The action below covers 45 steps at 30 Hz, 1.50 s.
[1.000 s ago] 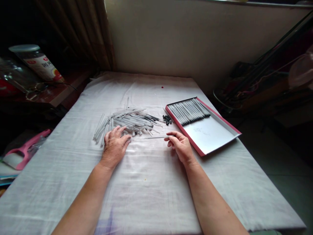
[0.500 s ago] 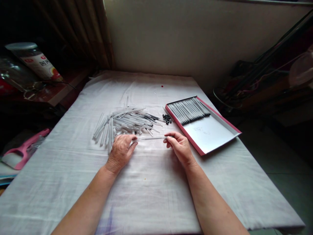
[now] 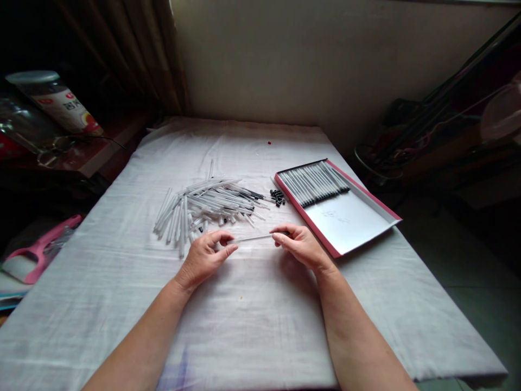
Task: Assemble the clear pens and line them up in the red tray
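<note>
Between my two hands a thin, pale pen (image 3: 255, 237) is held nearly level above the cloth. My left hand (image 3: 203, 254) pinches its left end with thumb and forefinger, and the tip there is hidden. On the other end, the fingers of my right hand (image 3: 303, 247) are closed, with a bit of black showing at them. Just beyond my left hand lies a loose pile of clear pen barrels (image 3: 203, 201), mixed with dark-ended refills (image 3: 252, 194). Small black plugs (image 3: 277, 196) are heaped beside the shallow pink-edged box (image 3: 345, 231), where a row of pens (image 3: 313, 183) lies side by side.
A white cloth (image 3: 248, 336) covers the table. At far left are pink-handled scissors (image 3: 38, 250) and, on a wooden ledge, a labelled jar (image 3: 61, 103). A tiny red piece (image 3: 269, 143) lies near the table's back edge. Behind stands a wall (image 3: 285, 60).
Both hands have come slightly nearer to me with the pen, which now tilts up a little to the right. The left hand has moved away from the pile's edge.
</note>
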Tool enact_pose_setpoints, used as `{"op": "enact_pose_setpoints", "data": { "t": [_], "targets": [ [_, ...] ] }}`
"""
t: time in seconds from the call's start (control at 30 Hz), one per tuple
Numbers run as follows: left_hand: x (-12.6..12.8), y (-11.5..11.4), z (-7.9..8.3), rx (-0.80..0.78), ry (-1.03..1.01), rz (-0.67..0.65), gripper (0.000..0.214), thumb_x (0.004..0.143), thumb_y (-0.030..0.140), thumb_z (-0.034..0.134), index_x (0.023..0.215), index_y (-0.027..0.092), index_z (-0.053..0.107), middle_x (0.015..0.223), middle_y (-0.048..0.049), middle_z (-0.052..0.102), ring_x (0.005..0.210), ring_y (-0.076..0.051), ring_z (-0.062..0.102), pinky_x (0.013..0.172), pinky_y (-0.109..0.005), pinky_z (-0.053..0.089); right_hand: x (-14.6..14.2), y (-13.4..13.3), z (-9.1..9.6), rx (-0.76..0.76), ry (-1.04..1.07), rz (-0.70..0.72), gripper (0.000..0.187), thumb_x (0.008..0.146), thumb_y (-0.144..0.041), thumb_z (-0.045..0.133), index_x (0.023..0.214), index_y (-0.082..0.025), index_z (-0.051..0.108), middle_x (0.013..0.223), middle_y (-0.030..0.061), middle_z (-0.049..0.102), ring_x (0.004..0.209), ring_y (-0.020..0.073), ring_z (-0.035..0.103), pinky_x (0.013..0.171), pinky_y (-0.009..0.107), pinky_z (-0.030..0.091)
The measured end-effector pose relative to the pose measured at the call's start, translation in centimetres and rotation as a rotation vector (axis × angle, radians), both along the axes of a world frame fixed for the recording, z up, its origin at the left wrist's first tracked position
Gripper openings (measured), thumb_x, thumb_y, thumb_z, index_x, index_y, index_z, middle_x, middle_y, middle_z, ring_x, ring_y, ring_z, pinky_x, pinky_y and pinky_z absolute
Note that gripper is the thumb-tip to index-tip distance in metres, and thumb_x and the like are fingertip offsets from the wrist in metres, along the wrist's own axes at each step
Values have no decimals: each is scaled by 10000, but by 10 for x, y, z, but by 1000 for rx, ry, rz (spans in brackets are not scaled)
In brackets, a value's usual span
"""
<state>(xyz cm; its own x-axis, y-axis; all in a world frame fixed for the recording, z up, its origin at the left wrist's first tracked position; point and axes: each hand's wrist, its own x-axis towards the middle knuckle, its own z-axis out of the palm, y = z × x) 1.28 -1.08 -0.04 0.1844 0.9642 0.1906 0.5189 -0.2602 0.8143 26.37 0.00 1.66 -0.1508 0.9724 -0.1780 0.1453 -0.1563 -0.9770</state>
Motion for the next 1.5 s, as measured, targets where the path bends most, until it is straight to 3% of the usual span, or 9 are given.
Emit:
{"op": "enact_pose_setpoints", "data": {
  "t": [0.17, 0.43, 0.8, 0.9, 1.0, 1.1, 1.17, 1.3, 1.5],
  "targets": [
    [6, -2, -2, -149, -133, 40, 224, 749, 370, 657, 829, 162, 679, 635, 6, 607, 569, -120, 535, 537, -221, 424, 6, 0, -4, 16, -67, 113, 288, 725, -371, 662, 886, -145, 741, 602, -1, 616, 530, 105, 507, 515, 233, 399],
    [6, -1, -1, -158, -90, -10, 155, 752, 314, 638, 784, 170, 683, 728, -28, 674, 658, -154, 607, 624, -250, 470, 2, 2, -10, 65, -114, 180, 267, 753, -374, 625, 850, -155, 742, 601, -3, 611, 526, 108, 494, 536, 240, 407],
    [8, 2, -3, -208, -161, 29, 224, 778, 367, 604, 851, 159, 644, 640, 9, 592, 582, -122, 538, 563, -232, 429, -6, -1, -11, 153, -173, 149, 271, 796, -364, 586, 860, -155, 746, 619, 14, 655, 559, 127, 561, 571, 247, 454],
    [10, 5, -5, -187, -248, 47, 310, 785, 370, 607, 1021, 169, 623, 781, -21, 663, 714, -148, 625, 672, -255, 494, -1, 3, -1, 242, -212, 26, 262, 780, -388, 616, 815, -170, 756, 702, 49, 712, 658, 177, 631, 636, 288, 499],
    [11, 7, -6, -172, -292, 52, 420, 789, 365, 612, 1164, 178, 573, 906, -50, 698, 822, -166, 665, 776, -292, 523, 16, 21, 11, 331, -247, -302, 324, 756, -449, 638, 863, -171, 764, 851, 93, 751, 799, 239, 676, 750, 351, 524],
    [11, 8, -6, -154, -229, 61, 377, 793, 353, 604, 1127, 180, 610, 868, -43, 709, 790, -164, 674, 756, -284, 530, 39, 52, 21, 380, -399, -557, 331, 761, -446, 629, 892, -177, 771, 953, 102, 756, 929, 267, 675, 867, 376, 492],
    [11, 8, -6, -140, -175, 73, 333, 797, 344, 597, 1083, 181, 644, 844, -39, 715, 780, -167, 676, 738, -276, 528, 49, 74, 23, 315, -556, -649, 307, 767, -409, 613, 894, -182, 776, 952, 94, 759, 932, 268, 674, 842, 359, 488],
    [11, 8, -8, -122, -131, 85, 286, 811, 335, 582, 1036, 186, 677, 864, -46, 732, 800, -181, 685, 727, -275, 527, 50, 99, 19, 150, -829, -629, 330, 799, -430, 561, 891, -208, 787, 875, 86, 762, 826, 259, 676, 695, 316, 469],
    [11, 8, -9, -86, -108, 76, 261, 818, 338, 574, 983, 176, 697, 932, -67, 746, 853, -194, 690, 779, -294, 534, 35, 96, 10, 106, -993, -507, 334, 806, -413, 505, 891, -257, 788, 859, 71, 762, 761, 227, 664, 610, 284, 416]
  ]
}}
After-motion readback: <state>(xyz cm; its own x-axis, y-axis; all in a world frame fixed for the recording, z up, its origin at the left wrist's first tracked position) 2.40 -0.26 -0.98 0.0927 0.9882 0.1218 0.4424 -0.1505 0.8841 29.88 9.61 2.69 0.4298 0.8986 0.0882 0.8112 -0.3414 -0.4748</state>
